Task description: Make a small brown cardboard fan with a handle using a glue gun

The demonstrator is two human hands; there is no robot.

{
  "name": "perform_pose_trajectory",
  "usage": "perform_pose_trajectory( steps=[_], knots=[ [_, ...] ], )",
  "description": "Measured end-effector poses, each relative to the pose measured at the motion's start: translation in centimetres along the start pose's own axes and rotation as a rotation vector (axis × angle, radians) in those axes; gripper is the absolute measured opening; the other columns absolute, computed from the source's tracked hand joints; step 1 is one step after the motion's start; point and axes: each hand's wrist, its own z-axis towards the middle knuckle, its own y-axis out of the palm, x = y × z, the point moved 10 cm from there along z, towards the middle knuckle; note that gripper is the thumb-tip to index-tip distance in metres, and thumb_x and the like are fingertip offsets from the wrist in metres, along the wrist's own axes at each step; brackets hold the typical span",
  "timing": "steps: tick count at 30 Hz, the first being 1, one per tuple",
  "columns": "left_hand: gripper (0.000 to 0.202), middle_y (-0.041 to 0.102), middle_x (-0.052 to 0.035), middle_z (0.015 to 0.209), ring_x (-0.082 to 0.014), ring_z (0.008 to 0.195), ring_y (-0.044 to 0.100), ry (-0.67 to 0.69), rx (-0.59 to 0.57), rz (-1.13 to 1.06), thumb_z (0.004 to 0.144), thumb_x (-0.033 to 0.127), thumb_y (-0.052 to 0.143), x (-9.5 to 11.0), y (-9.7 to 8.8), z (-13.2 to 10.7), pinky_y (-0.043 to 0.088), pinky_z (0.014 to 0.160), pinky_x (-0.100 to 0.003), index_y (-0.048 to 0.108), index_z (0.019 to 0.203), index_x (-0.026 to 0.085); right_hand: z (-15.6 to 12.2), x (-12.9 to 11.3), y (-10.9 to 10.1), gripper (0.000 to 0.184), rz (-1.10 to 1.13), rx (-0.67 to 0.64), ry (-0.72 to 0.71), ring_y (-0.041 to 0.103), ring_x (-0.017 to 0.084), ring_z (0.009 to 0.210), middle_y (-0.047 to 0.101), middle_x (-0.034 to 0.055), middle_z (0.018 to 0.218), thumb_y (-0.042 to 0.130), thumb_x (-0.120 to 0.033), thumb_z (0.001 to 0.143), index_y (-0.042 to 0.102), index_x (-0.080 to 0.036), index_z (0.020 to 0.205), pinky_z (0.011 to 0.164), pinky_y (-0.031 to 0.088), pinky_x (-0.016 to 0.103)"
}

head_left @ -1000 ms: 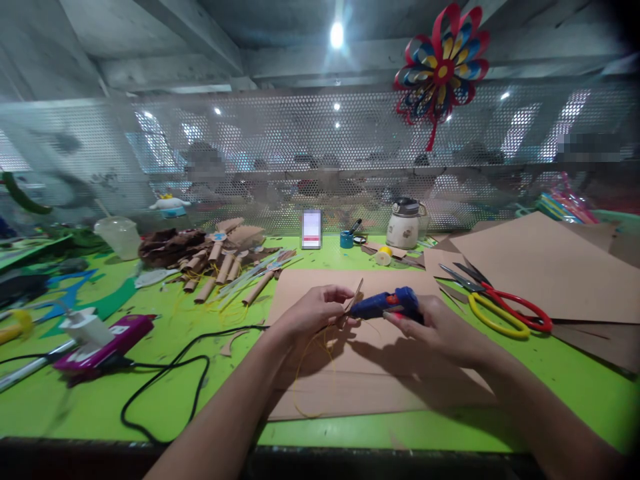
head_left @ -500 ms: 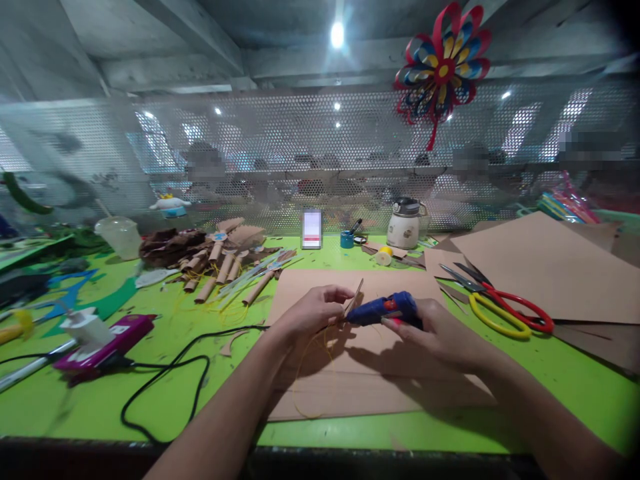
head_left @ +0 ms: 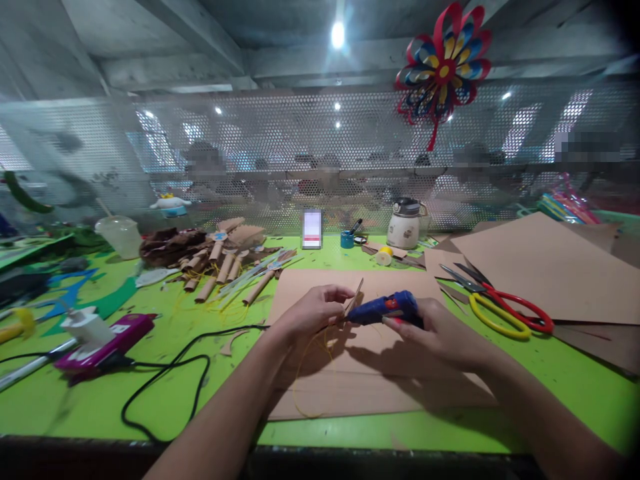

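Our glue gun [head_left: 385, 308] has dipped its nose slightly since a second ago. Our left grip [head_left: 323, 309] pinches the card [head_left: 357, 295] tilted up, probably steadying it, above a sheet [head_left: 360, 387] perhaps shielding the desk [head_left: 75, 410]. Nose toward nine o'clock, beside the card, the gun sits in our right grip [head_left: 440, 327], wrapped round its handle, likely for aim.

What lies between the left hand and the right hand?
In the head view: the blue glue gun, held in the right hand, and the thin brown piece it points toward, held in the left hand. Tip contact is unclear.
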Motion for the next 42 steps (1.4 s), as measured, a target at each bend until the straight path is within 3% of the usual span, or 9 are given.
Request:
perform_pose_trajectory(
  steps=[4, 10, 16, 21, 42],
  knots=[
    [0.028, 0.067, -0.0096, 0.094, -0.0186, 0.081, 0.065, -0.012, 0.018, 0.022, 0.067, 0.012, 0.066, 0.0, -0.2, 0.0, 0.052, 0.077, -0.032, 0.065, 0.095, 0.012, -0.1, -0.1, 0.3, 0.03, 0.023, -0.024, -0.017, 0.05, 0.014, 0.064, 0.059, 0.0012, 0.071, 0.05, -0.045, 0.089, 0.062, -0.017, 0.088, 0.056, 0.039, 0.025],
    [0.027, 0.066, -0.0135, 0.1, -0.0194, 0.081, 0.067, -0.001, -0.002, -0.054, 0.07, 0.01, 0.064, 0.1, 0.1, -0.1, 0.052, 0.082, -0.038, 0.063, 0.097, 0.01, 0.1, 0.4, -0.8, 0.033, 0.004, 0.023, -0.008, 0.045, 0.013, 0.056, 0.051, -0.0011, 0.061, 0.05, -0.047, 0.088, 0.059, -0.017, 0.077, 0.051, 0.035, 0.025],
    [0.03, 0.068, -0.0148, 0.098, -0.0201, 0.082, 0.069, -0.059, 0.016, -0.121, 0.069, 0.006, 0.064, -0.7, -0.2, 0.1, 0.05, 0.084, -0.035, 0.06, 0.098, 0.009, 0.4, 1.0, -1.5, 0.037, -0.027, 0.091, 0.018, 0.043, 0.013, 0.054, 0.048, -0.0016, 0.058, 0.049, -0.049, 0.087, 0.053, -0.018, 0.068, 0.049, 0.033, 0.025],
    [0.027, 0.069, -0.0145, 0.095, -0.0187, 0.08, 0.069, -0.057, 0.016, -0.114, 0.071, 0.007, 0.062, -0.7, -0.1, 0.2, 0.051, 0.082, -0.034, 0.06, 0.098, 0.009, 0.4, 1.0, -1.0, 0.032, -0.013, 0.064, 0.018, 0.044, 0.013, 0.057, 0.05, -0.0015, 0.062, 0.049, -0.047, 0.088, 0.057, -0.018, 0.077, 0.052, 0.034, 0.025],
    [0.032, 0.07, -0.0131, 0.092, -0.0195, 0.079, 0.069, -0.043, 0.01, -0.087, 0.068, 0.008, 0.064, -0.5, -0.1, 0.0, 0.05, 0.08, -0.033, 0.06, 0.099, 0.011, 0.5, 0.7, -1.0, 0.029, 0.0, 0.059, 0.018, 0.045, 0.013, 0.056, 0.051, -0.0016, 0.062, 0.049, -0.044, 0.089, 0.058, -0.018, 0.079, 0.051, 0.035, 0.024]
  ],
)
